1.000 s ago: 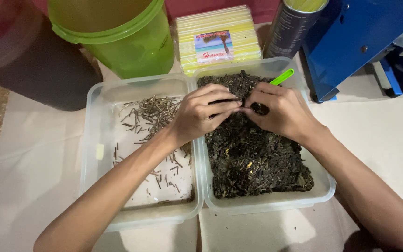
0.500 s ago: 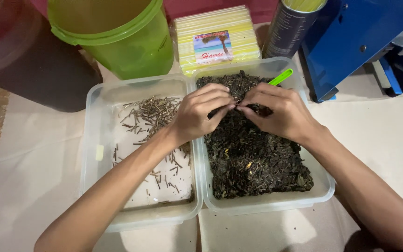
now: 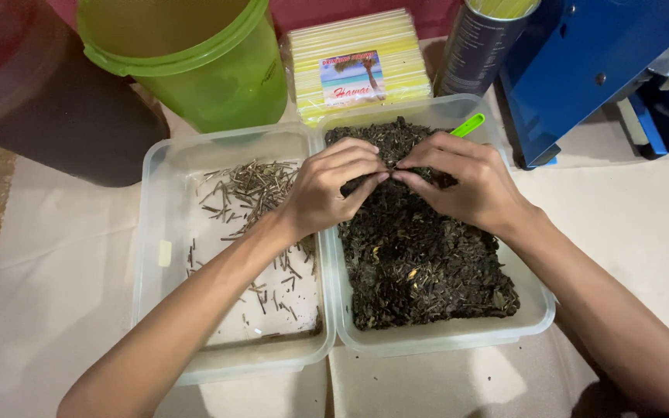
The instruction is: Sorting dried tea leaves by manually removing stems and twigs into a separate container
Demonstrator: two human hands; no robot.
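Two clear plastic tubs stand side by side. The right tub [image 3: 540, 310] is full of dark dried leaves [image 3: 420, 263]. The left tub [image 3: 156, 201] holds several thin brown stems [image 3: 245, 190] scattered on its floor. My left hand [image 3: 327, 190] and my right hand [image 3: 462, 182] meet fingertip to fingertip over the far part of the leaf pile, both pinched on a small clump of leaves. A green plastic handle [image 3: 468, 125] pokes out of the leaves behind my right hand.
At the back stand a green bucket [image 3: 195, 62], a pack of yellow straws [image 3: 358, 62], a dark can [image 3: 483, 46] and a dark round container [image 3: 36, 97]. A blue machine [image 3: 605, 62] sits at the right. Pale cloth [image 3: 56, 286] covers the table.
Both hands stayed over the leaves. The fingertips shifted slightly, picking at the clump between them; the dark clump under my right fingers is less visible now.
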